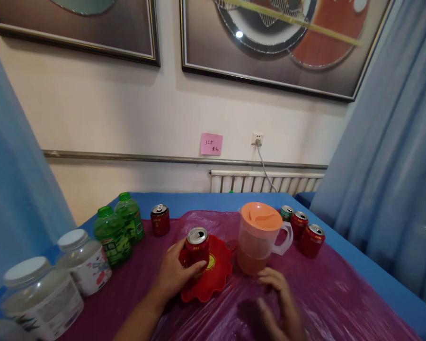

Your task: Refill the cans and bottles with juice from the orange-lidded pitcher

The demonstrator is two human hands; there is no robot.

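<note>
My left hand (177, 267) is wrapped round an opened red drink can (198, 248), which stands upright over a red wavy-edged plate (206, 286). To the right of the plate stands a clear plastic pitcher (257, 241) with an orange lid and a handle on its right side; amber liquid fills its lower part. My right hand (279, 303) is just below the pitcher's base, slightly blurred, its thumb and fingers apart and nothing between them. Whether its fingertips touch the pitcher I cannot tell.
Two green bottles (111, 237) and two white-lidded jars (42, 296) line the left side. One dark-topped red can (160, 220) stands at the back; several cans (311, 240) stand right of the pitcher. Crumpled purple plastic sheeting (344, 293) covers the blue table. Blue curtains (394, 166) hang at both sides.
</note>
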